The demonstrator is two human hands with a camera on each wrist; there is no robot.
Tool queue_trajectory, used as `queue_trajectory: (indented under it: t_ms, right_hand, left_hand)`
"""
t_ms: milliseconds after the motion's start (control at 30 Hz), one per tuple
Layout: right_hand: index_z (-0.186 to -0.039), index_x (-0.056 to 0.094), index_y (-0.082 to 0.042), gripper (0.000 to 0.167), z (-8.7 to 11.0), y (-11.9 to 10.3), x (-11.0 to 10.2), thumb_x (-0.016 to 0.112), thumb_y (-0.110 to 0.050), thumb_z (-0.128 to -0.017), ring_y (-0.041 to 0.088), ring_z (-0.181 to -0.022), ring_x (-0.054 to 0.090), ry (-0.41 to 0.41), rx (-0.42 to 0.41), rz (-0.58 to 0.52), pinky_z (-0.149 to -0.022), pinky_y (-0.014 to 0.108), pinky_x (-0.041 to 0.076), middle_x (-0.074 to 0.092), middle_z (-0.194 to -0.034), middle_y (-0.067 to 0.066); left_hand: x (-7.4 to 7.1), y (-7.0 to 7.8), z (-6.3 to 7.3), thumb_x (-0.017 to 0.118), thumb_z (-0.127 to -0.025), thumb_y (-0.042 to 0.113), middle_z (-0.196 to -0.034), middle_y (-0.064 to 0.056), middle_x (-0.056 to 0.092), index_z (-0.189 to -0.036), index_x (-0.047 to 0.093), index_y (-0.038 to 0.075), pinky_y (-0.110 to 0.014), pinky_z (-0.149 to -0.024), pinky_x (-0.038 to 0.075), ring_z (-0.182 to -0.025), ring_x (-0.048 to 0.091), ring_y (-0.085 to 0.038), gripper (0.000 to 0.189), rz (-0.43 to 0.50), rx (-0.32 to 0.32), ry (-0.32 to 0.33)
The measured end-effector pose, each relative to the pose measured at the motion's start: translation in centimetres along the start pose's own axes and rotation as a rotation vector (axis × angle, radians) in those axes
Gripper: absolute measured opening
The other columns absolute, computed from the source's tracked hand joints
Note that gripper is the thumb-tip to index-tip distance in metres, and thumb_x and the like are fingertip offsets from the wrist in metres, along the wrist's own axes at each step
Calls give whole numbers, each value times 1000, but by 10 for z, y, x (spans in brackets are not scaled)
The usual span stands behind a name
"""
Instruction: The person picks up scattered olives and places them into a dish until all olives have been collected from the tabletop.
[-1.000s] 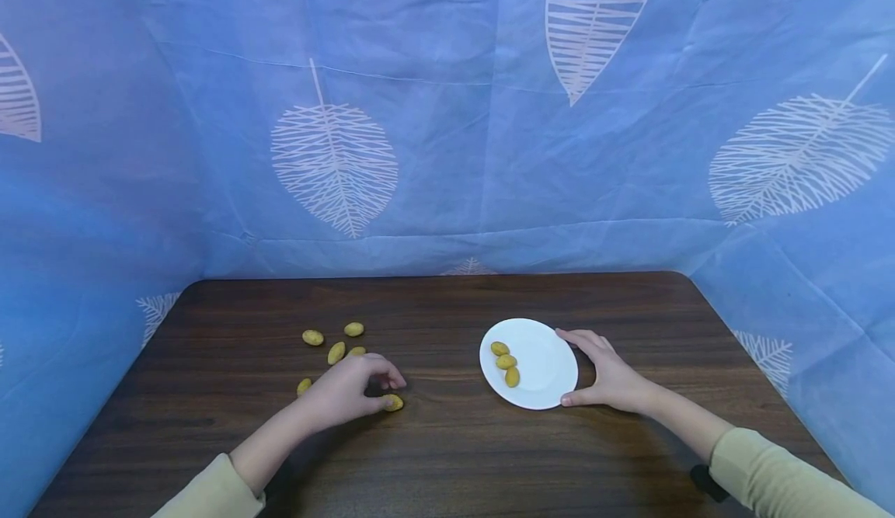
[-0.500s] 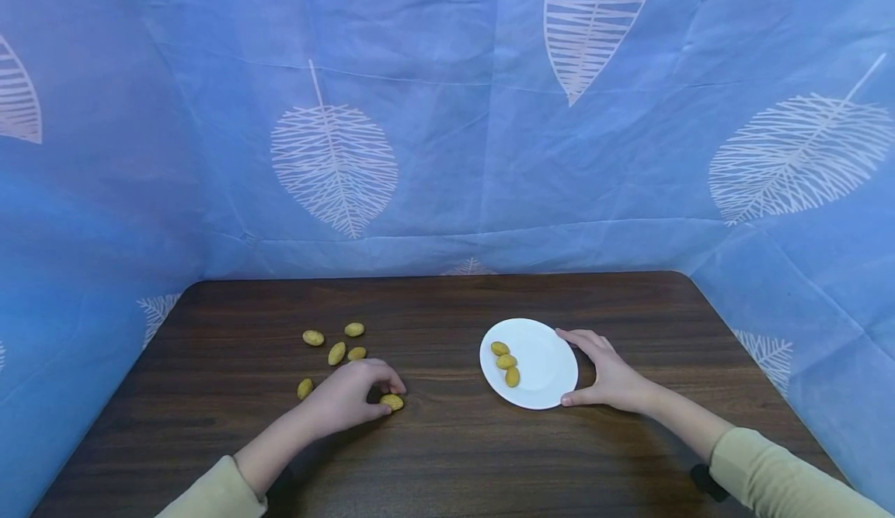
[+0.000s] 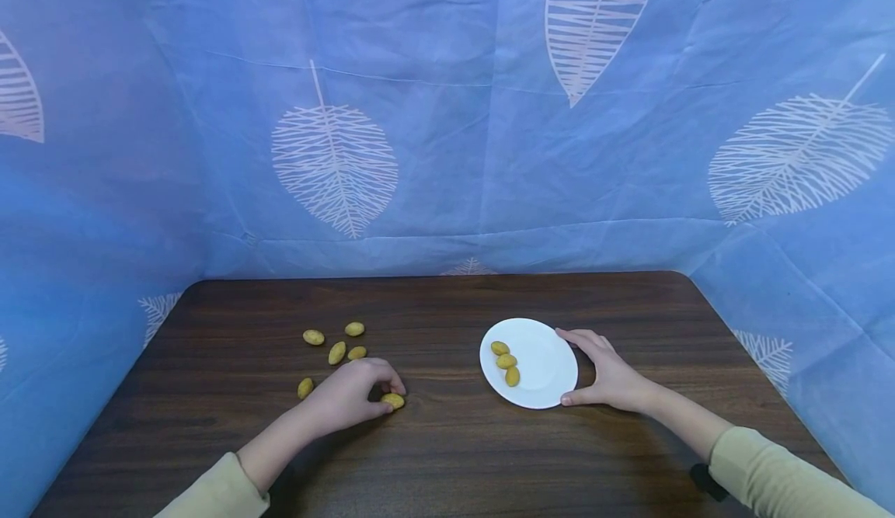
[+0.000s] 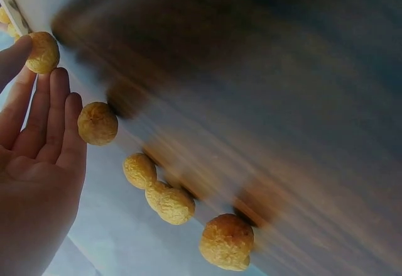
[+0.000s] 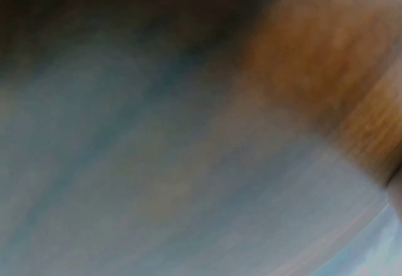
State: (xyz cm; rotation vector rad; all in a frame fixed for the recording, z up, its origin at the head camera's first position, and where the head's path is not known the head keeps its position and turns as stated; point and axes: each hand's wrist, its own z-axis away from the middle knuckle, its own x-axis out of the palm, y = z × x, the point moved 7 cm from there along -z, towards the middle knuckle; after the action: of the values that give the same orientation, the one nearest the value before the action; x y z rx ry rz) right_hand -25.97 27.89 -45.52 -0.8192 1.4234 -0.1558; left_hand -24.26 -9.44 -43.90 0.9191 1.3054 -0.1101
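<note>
My left hand [image 3: 349,395] pinches a small yellow-brown oval nut-like piece [image 3: 394,401] close over the dark wood table [image 3: 447,464]. In the left wrist view, the thumb lies against this wrinkled piece [image 4: 44,53] with the fingertips just beyond it. My right hand [image 3: 611,377] holds the right edge of a white round plate [image 3: 545,363], thumb at the near rim and fingers at the far rim. Three similar pieces [image 3: 506,361] lie in a row on the plate's left side. The right wrist view is blurred and shows mostly wood surface.
Several more oval pieces lie on the table around the left hand, among them one at the far left [image 3: 313,337], one at the back [image 3: 354,329] and one beside the wrist [image 3: 305,387]. A blue leaf-print cloth [image 3: 447,153] hangs behind and along the sides.
My left fingers have closed in a little around the piece, which has shifted slightly. The right hand, the plate and the three pieces on it have stayed in place.
</note>
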Motion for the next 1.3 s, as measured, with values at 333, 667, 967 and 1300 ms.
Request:
queue_trajectory:
  t_ms: [333,667,967,1300]
  right_hand:
    - [-157,43,0,107,-1,2,1,100,-31,-71,52,-138,39,0,2,11,-104,75,44,47,-151,28]
    - [-157,43,0,107,-1,1,1,100,-30,-71,53,-138,38,0,10,8,-104,76,43,47,-150,29]
    - [-157,43,0,107,0,1,1,100,-31,-71,52,-138,39,-4,10,10,-104,76,43,48,-150,27]
    - [-157,43,-1,108,0,2,1,100,-32,-71,52,-138,39,-1,7,18,-104,76,43,48,-150,28]
  left_hand:
    - [2,1,-8,85,-91,12,-101,7,75,-103,79,19,-28,-79,59,-93,68,-8,15,24,-7,-3]
    - [5,15,-27,83,-93,12,-103,6,77,-104,80,18,-29,-84,60,-95,69,-8,12,42,34,36]
    - [9,30,-52,83,-93,14,-103,6,77,-105,81,18,-29,-84,60,-95,69,-10,12,39,47,61]
    - [19,48,-84,82,-95,17,-107,3,78,-110,81,15,-28,-89,59,-98,69,-10,15,63,63,40]
